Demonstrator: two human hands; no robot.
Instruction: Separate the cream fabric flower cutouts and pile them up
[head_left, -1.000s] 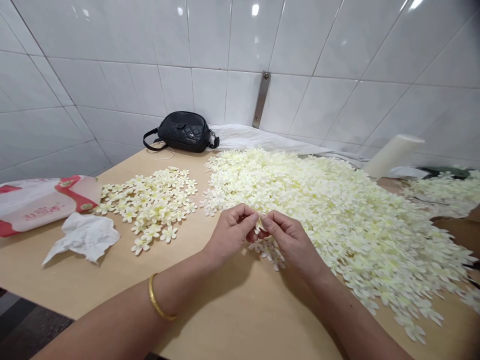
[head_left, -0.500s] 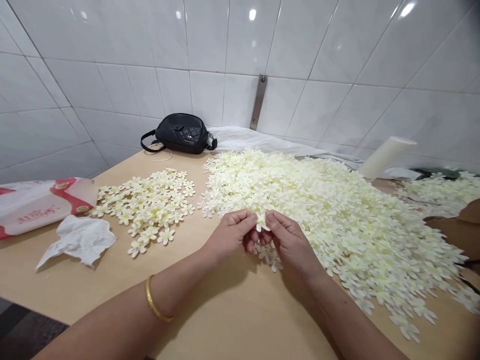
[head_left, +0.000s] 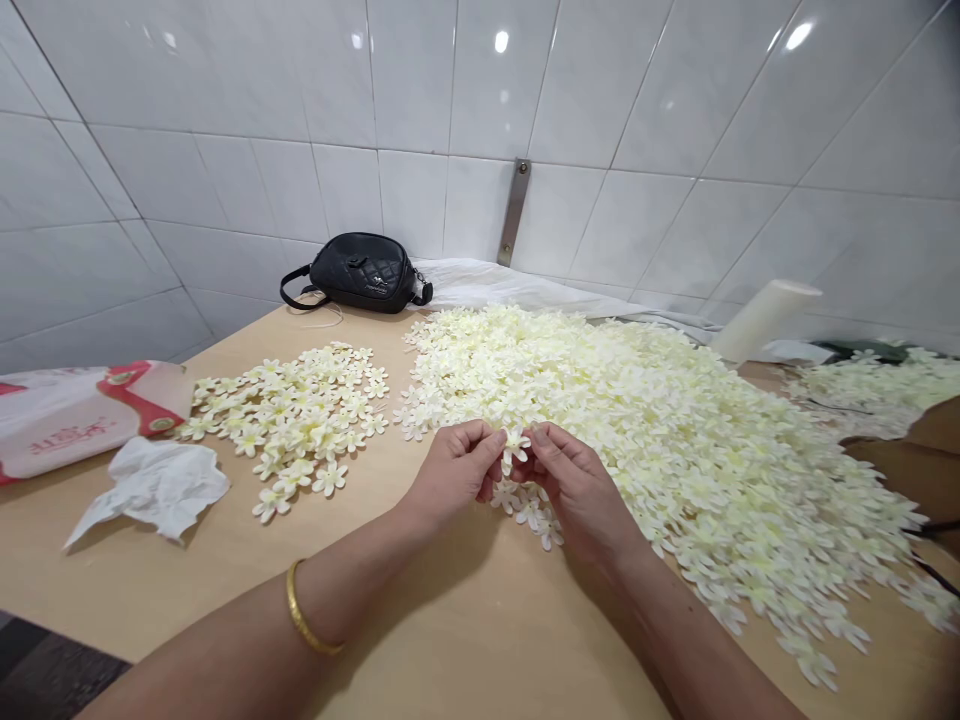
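Between my two hands is a small cream artificial flower (head_left: 514, 447) with spread petals. My left hand (head_left: 463, 462) pinches it from the left with thumb and fingers. From the right, the thumb and forefinger of my right hand (head_left: 571, 485) close on its edge; the curled fingers behind are partly hidden. Just beyond my hands lies a large heap of pale cream flowers (head_left: 637, 420), and a few of its flowers show below my fingers. To the left is a smaller pile of flowers (head_left: 307, 410) with yellow centres.
On the left lie a crumpled tissue (head_left: 161, 485) and a red-and-white bag (head_left: 82, 415). A black handbag (head_left: 361, 272) rests at the back by the tiled wall (head_left: 300, 80). A white roll (head_left: 765, 320) leans at the back right, with brown material (head_left: 911, 465) at the right edge.
The flower between my fingers has turned, and more of its petals now show. My right fingertips have shifted slightly. The view has tilted a little.
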